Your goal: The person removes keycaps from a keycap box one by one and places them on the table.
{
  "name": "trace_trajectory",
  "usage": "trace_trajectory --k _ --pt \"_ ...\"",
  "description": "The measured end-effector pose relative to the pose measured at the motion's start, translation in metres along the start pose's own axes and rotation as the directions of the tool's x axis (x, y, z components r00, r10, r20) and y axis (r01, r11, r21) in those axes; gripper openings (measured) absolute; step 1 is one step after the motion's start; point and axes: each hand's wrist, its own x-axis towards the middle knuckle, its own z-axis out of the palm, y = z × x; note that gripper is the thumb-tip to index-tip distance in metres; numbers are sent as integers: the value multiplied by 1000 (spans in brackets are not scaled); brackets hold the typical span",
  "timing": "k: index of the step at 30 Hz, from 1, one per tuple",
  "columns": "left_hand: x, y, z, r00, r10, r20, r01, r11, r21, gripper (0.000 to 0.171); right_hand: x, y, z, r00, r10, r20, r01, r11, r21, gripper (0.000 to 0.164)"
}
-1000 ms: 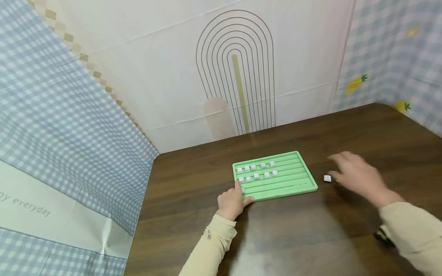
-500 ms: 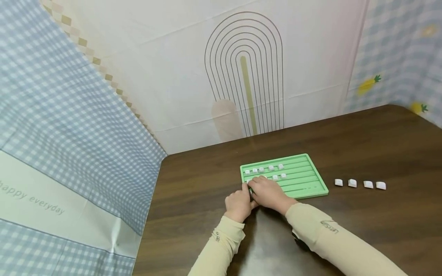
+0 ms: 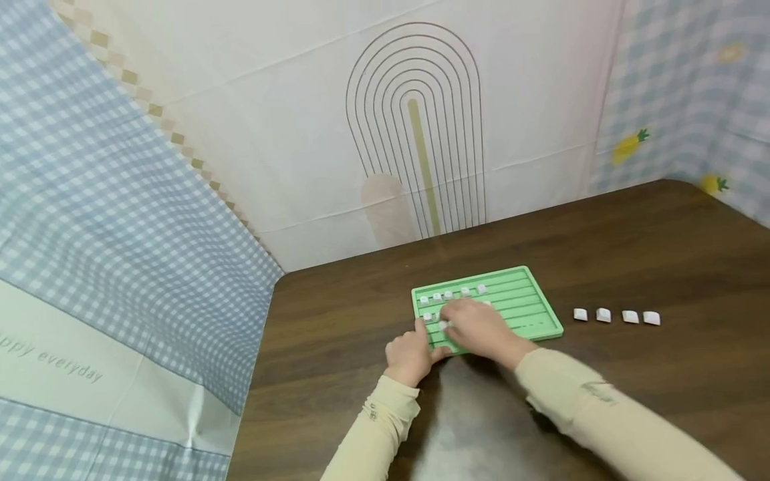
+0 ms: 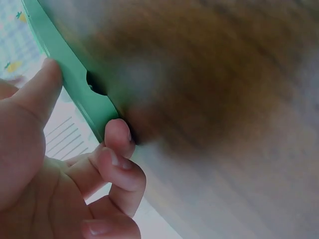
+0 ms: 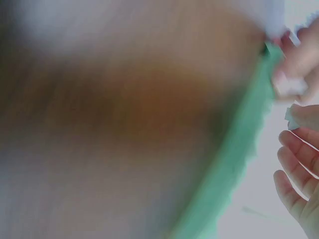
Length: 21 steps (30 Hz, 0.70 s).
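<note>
The right hand [image 3: 478,327] has its fingertips pinched on a small white keycap [image 3: 444,325] over the near-left part of the green tray [image 3: 529,304], while the left hand [image 3: 409,354] curls thumb and fingers round the tray's near-left corner on the brown table [image 3: 631,234]. The keycap looks light, hard and smooth, apt to slip or flip, so it is best pinched by its opposite sides. Other keycaps sit in the tray's far grooves [image 3: 451,294]; four more [image 3: 616,316] lie in a row well to its right.
</note>
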Motion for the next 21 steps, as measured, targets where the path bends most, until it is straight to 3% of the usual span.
trace_trajectory --k 5,10,14,16,19,21 --pt "1 -1 0 999 13 38 -12 1000 -17 82 -47 63 -67 979 197 -41 -198 980 -7 17" --pt "-1 -5 -1 999 19 48 -16 998 -57 82 -116 134 -110 913 407 -5 -406 910 -83 24" --pt "0 -2 -1 998 38 42 -35 997 -71 81 -164 170 -117 844 530 83 -514 844 -154 26" --pt "0 -2 -1 998 43 39 -41 997 -69 81 -176 180 -112 815 567 116 -547 820 -167 26" --pt "1 -2 -1 998 50 40 -47 996 -76 81 -186 189 -105 788 595 161 -574 803 -161 27" --pt "1 -2 -1 998 49 40 -46 996 -77 81 -188 192 -102 785 594 176 -574 804 -156 30"
